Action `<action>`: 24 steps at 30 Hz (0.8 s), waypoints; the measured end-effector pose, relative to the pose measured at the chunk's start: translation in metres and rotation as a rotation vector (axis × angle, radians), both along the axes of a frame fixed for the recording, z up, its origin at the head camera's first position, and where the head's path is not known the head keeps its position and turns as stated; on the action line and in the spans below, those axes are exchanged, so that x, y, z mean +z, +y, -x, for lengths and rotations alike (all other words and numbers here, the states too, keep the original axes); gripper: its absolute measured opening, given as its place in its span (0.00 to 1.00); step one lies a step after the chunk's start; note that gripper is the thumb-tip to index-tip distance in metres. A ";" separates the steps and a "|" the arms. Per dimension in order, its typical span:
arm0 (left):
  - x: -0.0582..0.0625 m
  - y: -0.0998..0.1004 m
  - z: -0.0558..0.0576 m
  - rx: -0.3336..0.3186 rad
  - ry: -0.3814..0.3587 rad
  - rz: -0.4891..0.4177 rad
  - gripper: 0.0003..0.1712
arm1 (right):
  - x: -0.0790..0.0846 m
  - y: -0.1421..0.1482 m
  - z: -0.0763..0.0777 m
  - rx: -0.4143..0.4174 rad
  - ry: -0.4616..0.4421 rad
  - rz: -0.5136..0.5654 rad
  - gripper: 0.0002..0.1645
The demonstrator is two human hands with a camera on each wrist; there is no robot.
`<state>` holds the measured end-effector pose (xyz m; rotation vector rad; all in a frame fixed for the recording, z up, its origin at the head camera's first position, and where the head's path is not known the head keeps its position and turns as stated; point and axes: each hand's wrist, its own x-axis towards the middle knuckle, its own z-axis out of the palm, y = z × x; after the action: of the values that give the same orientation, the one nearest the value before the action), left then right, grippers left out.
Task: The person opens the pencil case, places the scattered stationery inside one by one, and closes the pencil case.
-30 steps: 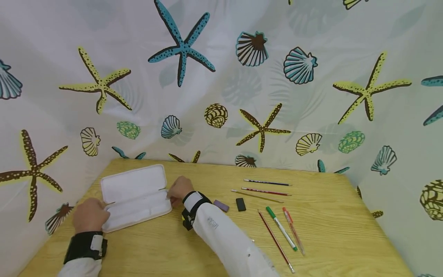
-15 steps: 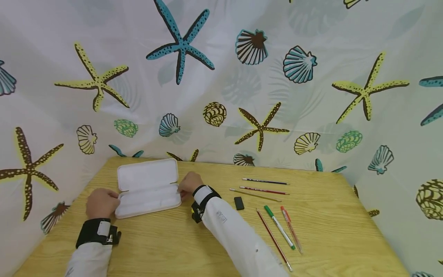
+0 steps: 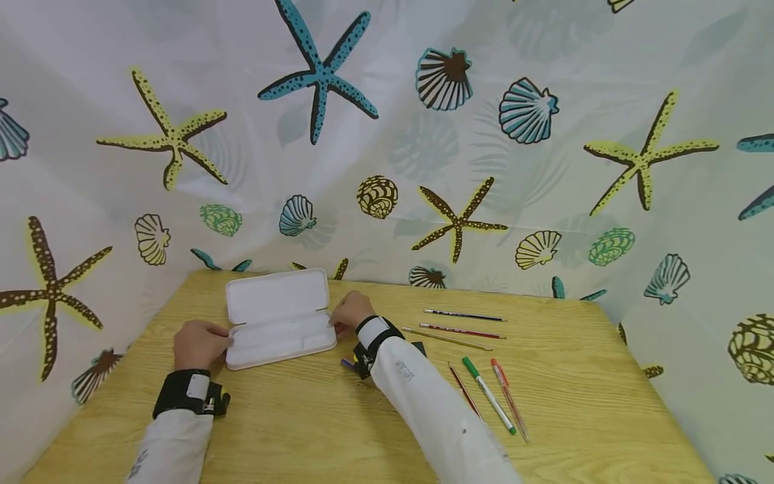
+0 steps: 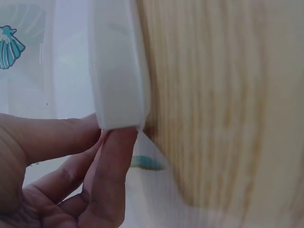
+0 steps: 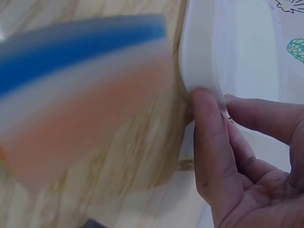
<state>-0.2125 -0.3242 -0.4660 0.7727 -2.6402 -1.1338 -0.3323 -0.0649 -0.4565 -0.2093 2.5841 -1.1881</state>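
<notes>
An open white pencil case point(image 3: 278, 297) lies on the wooden table, its lid raised at the back and its tray point(image 3: 281, 339) facing me. My left hand point(image 3: 198, 343) pinches the tray's left end. In the left wrist view, the thumb is on one side of the case end point(image 4: 118, 66) and a finger lies under it. At the opposite end, my right hand point(image 3: 353, 311) holds on; the right wrist view has thumb and finger pinching the case corner point(image 5: 204, 57).
Right of the case lie several pencils point(image 3: 462, 330), a green-capped pen point(image 3: 490, 395) and a red-capped pen point(image 3: 510, 399). A black eraser point(image 3: 419, 347) is partly behind my right sleeve. A blurred blue, white and orange thing point(image 5: 85, 78) fills the right wrist view's left side.
Both hands have moved right and slightly away from me, carrying the open pencil case along. My right wrist and forearm now cover most of the purple eraser and part of the red pencil.
</notes>
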 end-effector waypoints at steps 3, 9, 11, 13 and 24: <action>0.001 0.000 0.000 -0.010 -0.020 -0.016 0.14 | 0.003 0.002 0.001 0.002 0.004 -0.019 0.03; 0.000 0.002 0.000 -0.039 -0.028 0.036 0.14 | -0.007 0.003 0.010 0.024 0.082 -0.068 0.04; 0.000 0.003 0.001 -0.043 -0.029 0.055 0.13 | -0.003 0.003 0.007 0.010 0.073 -0.066 0.04; -0.001 0.005 0.002 -0.044 -0.025 0.073 0.12 | -0.001 0.004 0.005 0.001 0.085 -0.054 0.04; -0.002 0.013 0.000 -0.051 0.017 0.077 0.11 | -0.003 0.008 0.007 0.001 0.067 -0.033 0.06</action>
<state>-0.2123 -0.3116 -0.4676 0.6821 -2.6866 -1.0398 -0.3396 -0.0573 -0.4600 -0.2468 2.6585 -1.1561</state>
